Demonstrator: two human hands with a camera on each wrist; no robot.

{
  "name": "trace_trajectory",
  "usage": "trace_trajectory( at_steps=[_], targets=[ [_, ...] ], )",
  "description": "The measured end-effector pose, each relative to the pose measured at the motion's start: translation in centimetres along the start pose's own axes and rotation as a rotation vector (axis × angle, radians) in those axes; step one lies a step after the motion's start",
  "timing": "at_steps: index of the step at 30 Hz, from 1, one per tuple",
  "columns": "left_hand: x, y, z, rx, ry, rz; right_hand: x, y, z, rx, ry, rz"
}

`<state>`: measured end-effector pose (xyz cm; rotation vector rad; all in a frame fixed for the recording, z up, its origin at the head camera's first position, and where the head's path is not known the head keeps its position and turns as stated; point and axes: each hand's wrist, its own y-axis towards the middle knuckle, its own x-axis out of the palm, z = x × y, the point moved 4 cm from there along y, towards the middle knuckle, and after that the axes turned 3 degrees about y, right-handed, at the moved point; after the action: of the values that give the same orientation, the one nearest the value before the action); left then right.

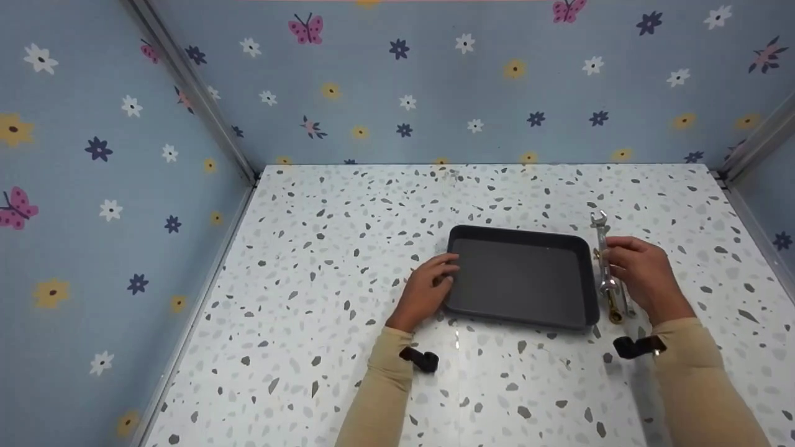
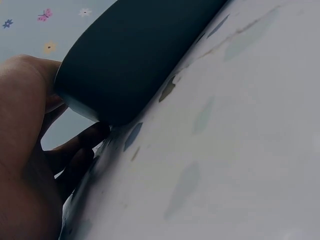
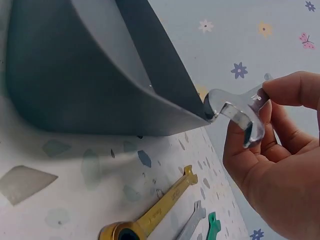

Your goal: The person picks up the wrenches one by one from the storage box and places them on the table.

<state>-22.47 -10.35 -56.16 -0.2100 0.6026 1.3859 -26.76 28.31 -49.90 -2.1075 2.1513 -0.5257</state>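
Observation:
A dark grey rectangular tray [image 1: 522, 279] lies on the speckled table. At its left side my left hand [image 1: 427, 288] holds the rim; in the left wrist view its lower fingers [image 2: 82, 142] bend toward the underside of the tray corner [image 2: 115, 65]. My right hand [image 1: 643, 270] pinches a silver open-end wrench [image 1: 602, 248] between thumb and fingers, just outside the tray's right wall. The wrench's open jaw overlaps the tray corner in the right wrist view. Below it on the table lie a gold wrench [image 3: 165, 202], another silver wrench [image 3: 192, 220] and a green wrench [image 3: 213, 226].
The white speckled table [image 1: 323, 267] stretches left of and in front of the tray. Blue walls with flowers and butterflies [image 1: 435, 81] stand behind and at both sides. A small black wrist mount [image 1: 638, 346] sits on each sleeve.

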Motion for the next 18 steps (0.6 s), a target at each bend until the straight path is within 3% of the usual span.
trace_trajectory(
  at_steps=[18],
  targets=[
    [0.0,0.1,-0.1,-0.020,-0.004,0.007,-2.5,0.1,1.0,0.048,-0.024,0.064]
  ],
)
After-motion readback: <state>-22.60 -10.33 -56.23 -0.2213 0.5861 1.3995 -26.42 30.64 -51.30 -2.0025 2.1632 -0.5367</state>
